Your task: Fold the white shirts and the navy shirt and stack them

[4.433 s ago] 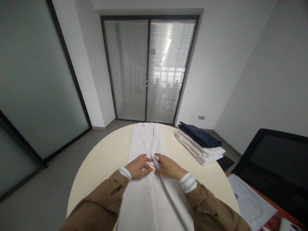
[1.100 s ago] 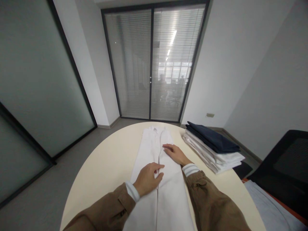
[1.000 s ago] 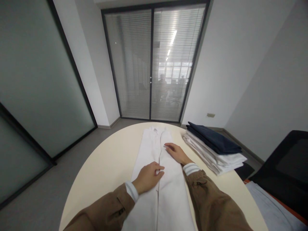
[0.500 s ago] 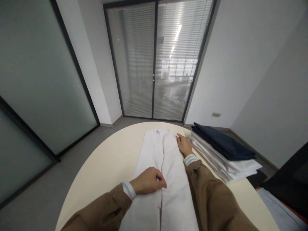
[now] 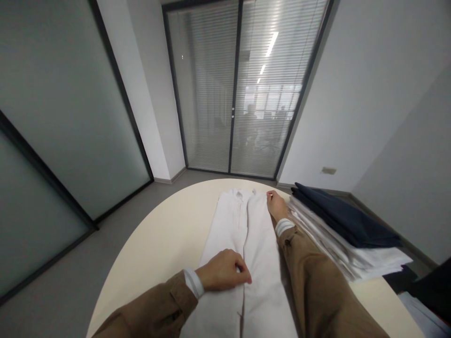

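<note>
A white shirt [image 5: 262, 263], folded into a long strip, lies lengthwise on the round table, with an edge running down its middle. Over the near half, my left hand [image 5: 225, 270] is closed in a pinch at that middle edge; the cloth between its fingertips is mostly hidden. At the far right corner of the shirt, my right hand [image 5: 277, 205] has thumb and fingers closed on the cloth's edge. Its forearm runs along the shirt's right side.
The pale round table [image 5: 155, 244] has a curved rim. On its right side sits a stack of folded white garments [image 5: 373, 260], topped by a dark navy garment [image 5: 345, 213]. Beyond the table stands a glass door with blinds [image 5: 207, 108]. Something dark is at lower right.
The view has shifted slightly, so the table and stack appear further right. My right hand's fingers have drawn closed at the shirt's far corner. My left hand keeps its pinch on the shirt.
</note>
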Motion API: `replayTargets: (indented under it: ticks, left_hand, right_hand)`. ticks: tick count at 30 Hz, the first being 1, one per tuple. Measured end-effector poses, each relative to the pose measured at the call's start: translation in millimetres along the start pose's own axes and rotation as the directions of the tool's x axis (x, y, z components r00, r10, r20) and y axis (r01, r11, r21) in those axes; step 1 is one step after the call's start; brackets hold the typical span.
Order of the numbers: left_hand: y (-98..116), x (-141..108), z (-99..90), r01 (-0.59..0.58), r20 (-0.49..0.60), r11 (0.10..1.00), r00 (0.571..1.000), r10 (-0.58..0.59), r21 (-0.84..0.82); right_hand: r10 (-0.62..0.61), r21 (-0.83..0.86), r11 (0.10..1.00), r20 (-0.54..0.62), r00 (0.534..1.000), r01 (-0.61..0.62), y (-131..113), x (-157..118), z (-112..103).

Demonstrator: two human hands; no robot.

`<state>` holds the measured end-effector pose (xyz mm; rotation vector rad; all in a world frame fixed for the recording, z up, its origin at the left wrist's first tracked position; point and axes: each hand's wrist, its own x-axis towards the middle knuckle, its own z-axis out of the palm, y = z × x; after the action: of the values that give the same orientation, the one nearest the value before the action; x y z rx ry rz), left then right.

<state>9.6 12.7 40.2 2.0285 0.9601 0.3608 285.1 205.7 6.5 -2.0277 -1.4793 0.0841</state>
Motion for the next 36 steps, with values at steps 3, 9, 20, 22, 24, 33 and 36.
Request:
replayTargets:
  ticks: [3, 9, 20, 22, 24, 33, 36]
  left_hand:
    - [-1, -1, -0.2, 0.004, -0.015, 1.0, 1.0, -0.004, -0.004]
    - [-2, -6, 0.3, 0.063, 0.006, 0.993, 0.998, -0.062, -0.101]
    - [-7, -6, 4.0, 0.05, -0.016, 0.994, 0.999, -0.051, -0.101]
    - [-7, -6, 3.5, 0.055, -0.007, 0.993, 0.998, -0.056, -0.102]
    - [-7, -6, 2.5, 0.064, 0.007, 0.992, 0.998, -0.064, -0.109]
    - [-1, -7, -3.8, 0.055, 0.043, 0.992, 0.998, -0.051, -0.114]
    - [-2, -7, -2.7, 0.056, 0.032, 0.991, 0.998, -0.052, -0.123]
  right_hand:
    - [0.002, 0.044, 0.999, -0.019, 1.0, -0.002, -10, 1, 1]
    - [-0.116, 0.177, 0.98, 0.115, 0.987, 0.094, -4, -3, 12]
    - [-0.082, 0.341, 0.938, 0.06, 0.995, 0.057, 8, 3, 18]
    - [-0.076, 0.366, 0.929, 0.046, 0.996, 0.054, 8, 4, 20]
    - [-0.063, 0.384, 0.922, 0.032, 0.998, 0.046, 9, 5, 21]
    - [0.002, 0.41, 0.911, -0.102, 0.995, 0.04, 5, 24, 18]
    - [0.029, 0.407, 0.913, -0.118, 0.993, 0.022, 1, 26, 16]
